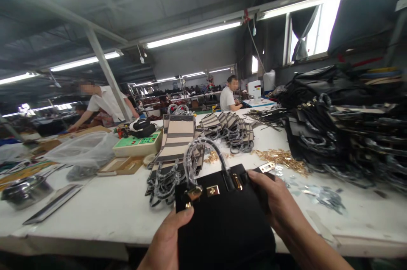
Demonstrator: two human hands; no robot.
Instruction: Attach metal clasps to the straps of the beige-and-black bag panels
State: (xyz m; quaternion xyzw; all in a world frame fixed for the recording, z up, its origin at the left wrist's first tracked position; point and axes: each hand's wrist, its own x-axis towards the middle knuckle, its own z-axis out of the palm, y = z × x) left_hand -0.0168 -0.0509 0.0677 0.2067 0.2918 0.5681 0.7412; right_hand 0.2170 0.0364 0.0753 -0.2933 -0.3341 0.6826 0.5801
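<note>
A black handbag (pixel 222 223) with gold fittings fills the lower middle of the head view, held over the front edge of the table. Its arched handle (pixel 188 155) is wrapped in clear plastic. My left hand (pixel 171 232) grips the bag's left side, thumb on the front near a gold fitting. On the upper right side my right hand (pixel 273 196) is closed on the bag, and a strap end with a gold plate (pixel 267 167) sticks out beyond the thumb. The fingers of both hands are mostly hidden behind the bag.
Beige-and-black bag panels (pixel 179 128) with wrapped handles lie behind the bag. Gold hardware pieces (pixel 282 160) and clear scraps (pixel 329 198) are scattered to the right, beside piled black bag parts (pixel 343 134). Left are a metal pot (pixel 27 191) and a green-topped machine (pixel 138 145). Two people work beyond.
</note>
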